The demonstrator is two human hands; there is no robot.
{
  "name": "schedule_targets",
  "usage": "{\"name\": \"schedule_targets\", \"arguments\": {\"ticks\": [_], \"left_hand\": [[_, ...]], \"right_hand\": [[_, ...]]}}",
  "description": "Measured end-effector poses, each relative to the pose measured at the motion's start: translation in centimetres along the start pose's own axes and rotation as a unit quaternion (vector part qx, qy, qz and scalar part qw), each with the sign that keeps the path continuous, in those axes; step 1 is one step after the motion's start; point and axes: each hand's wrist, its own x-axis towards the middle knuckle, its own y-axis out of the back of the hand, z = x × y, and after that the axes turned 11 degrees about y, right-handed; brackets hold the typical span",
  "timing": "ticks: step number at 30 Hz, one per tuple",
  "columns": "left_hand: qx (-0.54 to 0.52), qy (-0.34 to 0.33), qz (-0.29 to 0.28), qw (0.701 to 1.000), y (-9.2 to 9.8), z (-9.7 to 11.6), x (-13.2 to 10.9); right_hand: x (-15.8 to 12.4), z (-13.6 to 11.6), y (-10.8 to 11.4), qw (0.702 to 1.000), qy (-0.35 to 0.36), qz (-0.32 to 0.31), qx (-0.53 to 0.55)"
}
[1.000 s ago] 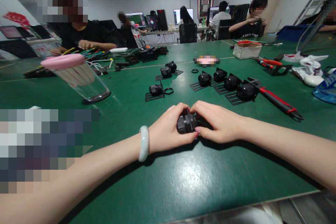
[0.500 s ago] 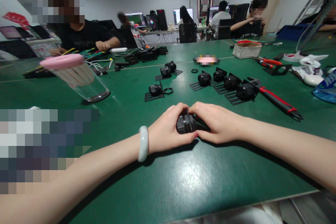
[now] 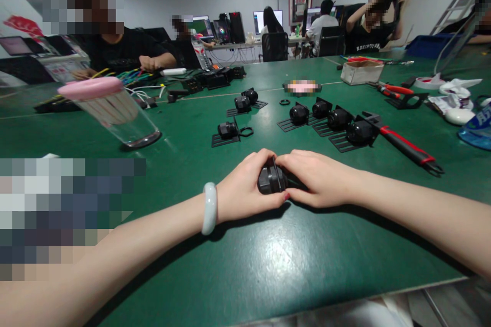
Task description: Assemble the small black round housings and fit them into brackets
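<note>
Between my hands, low over the green table [image 3: 238,265], is a black cable gland [image 3: 270,180] with a ribbed body and a thin flat plate. My left hand [image 3: 245,186], with a pale bangle at the wrist, is closed around its left side. Closed on its right side is my right hand [image 3: 320,179], thumb and fingers at the plate and the part behind it. My fingers hide much of the piece. Just beyond, another cable gland on a slotted bracket [image 3: 227,131] lies beside a loose black ring [image 3: 246,132].
Several similar black pieces [image 3: 338,119] stand ahead to the right, beside an adjustable wrench [image 3: 408,147] with red-black handles. A pink-lidded cup [image 3: 130,117] stands at left, a small box [image 3: 361,71] farther back. Co-workers sit around the table; one [image 3: 141,61] handles wires.
My hands and the cable gland stay in nearly the same place. At the far right, a co-worker has raised both arms, lifting a dark object to head height.
</note>
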Motion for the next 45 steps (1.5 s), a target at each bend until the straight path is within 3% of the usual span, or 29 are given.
{"name": "schedule_targets", "arguments": {"ticks": [45], "left_hand": [[-0.016, 0.003, -0.004, 1.0, 0.05, 0.05, 0.08]], "right_hand": [[0.06, 0.0, 0.03, 1.0, 0.002, 0.0, 0.007]]}}
